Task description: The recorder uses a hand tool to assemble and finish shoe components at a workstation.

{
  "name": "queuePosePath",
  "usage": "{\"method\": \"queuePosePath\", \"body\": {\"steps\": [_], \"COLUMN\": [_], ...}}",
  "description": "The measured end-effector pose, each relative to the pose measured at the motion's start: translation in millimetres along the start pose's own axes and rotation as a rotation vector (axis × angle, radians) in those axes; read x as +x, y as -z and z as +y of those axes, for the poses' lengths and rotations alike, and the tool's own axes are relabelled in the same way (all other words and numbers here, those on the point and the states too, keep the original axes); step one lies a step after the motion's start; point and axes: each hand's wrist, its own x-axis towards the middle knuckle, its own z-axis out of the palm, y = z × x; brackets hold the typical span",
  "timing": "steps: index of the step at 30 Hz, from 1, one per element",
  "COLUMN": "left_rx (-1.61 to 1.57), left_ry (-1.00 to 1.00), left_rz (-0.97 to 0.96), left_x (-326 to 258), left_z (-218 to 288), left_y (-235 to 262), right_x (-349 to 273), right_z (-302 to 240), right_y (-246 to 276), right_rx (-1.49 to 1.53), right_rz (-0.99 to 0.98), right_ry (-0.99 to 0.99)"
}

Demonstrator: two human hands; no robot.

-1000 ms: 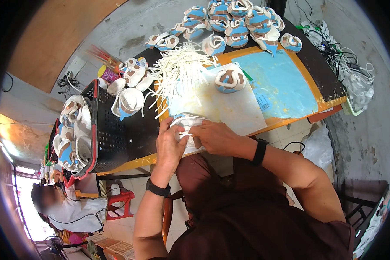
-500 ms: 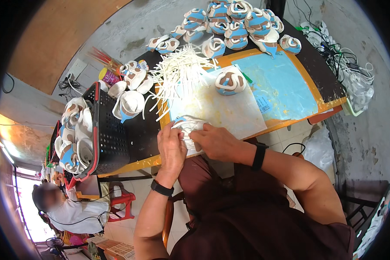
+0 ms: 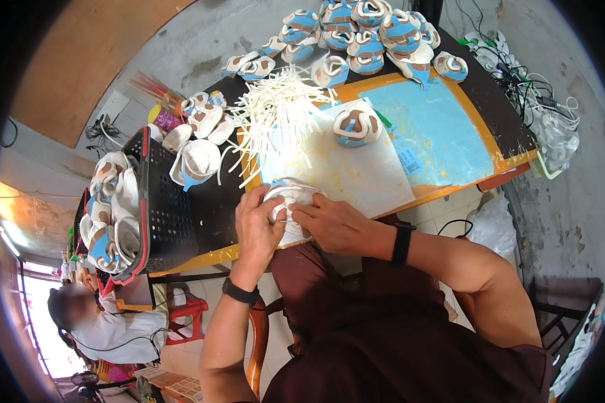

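At the table's near edge both my hands grip a white shoe upper with some blue on it [image 3: 294, 193]. My left hand [image 3: 257, 227] holds its left side, with the thumb pressed into the opening. The fingers of my right hand [image 3: 335, 227] close on the right side and near the thumb. Whether a strip lies between the fingertips is too small to tell. Beyond my hands, a finished-looking white, blue and brown shoe upper [image 3: 357, 126] rests on a whitish sheet [image 3: 366, 178]. A loose heap of thin white strips [image 3: 279, 111] spreads to its left.
More shoe uppers [image 3: 366, 43] are stacked at the back. A black basket with red rim [image 3: 165, 201], holding uppers, stands left, near several loose uppers [image 3: 200, 161]. Blue sheeting [image 3: 440, 134] covers the table's right. Cables [image 3: 531, 87] hang beside it. A seated person [image 3: 114, 332] is farther left.
My left hand has moved slightly left, and its thumb now presses into the shoe upper. My right fingers have shifted a little over its edge. The upper shows more of its white inside.
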Motion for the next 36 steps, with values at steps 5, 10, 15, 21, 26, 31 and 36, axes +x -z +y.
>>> {"method": "queuePosePath", "body": {"steps": [5,10,15,21,26,31,36], "left_rx": [0.09,0.042,-0.137,-0.21,-0.215,-0.213,-0.221], "left_ry": [-0.074,-0.003,0.14,0.144,0.143,0.146,0.15], "left_rz": [0.129,0.231,0.296,0.237,0.233,0.232,0.237], "left_x": [-4.2,-8.6,-8.3,-4.2,-3.4,-4.9,-6.2], "left_z": [2.3,-5.9,-8.4,-7.6,-3.5,-3.4,-5.1], "left_y": [-10.7,-25.9,-29.5,-22.8,-19.8,-21.0,-22.4], "right_x": [-0.8,0.6,5.2,4.7,4.1,2.9,4.6], "right_z": [-0.5,-0.5,-3.8,-0.7,-1.4,0.1,2.6], "right_y": [0.3,-3.0,-6.5,-2.6,-2.7,0.8,-0.9], "right_rx": [0.005,-0.066,-0.115,-0.045,-0.002,0.002,0.015], "right_rz": [0.012,0.008,-0.036,-0.016,0.019,-0.018,-0.002], "right_ry": [0.011,0.035,0.006,0.036,0.041,0.06,0.09]}}
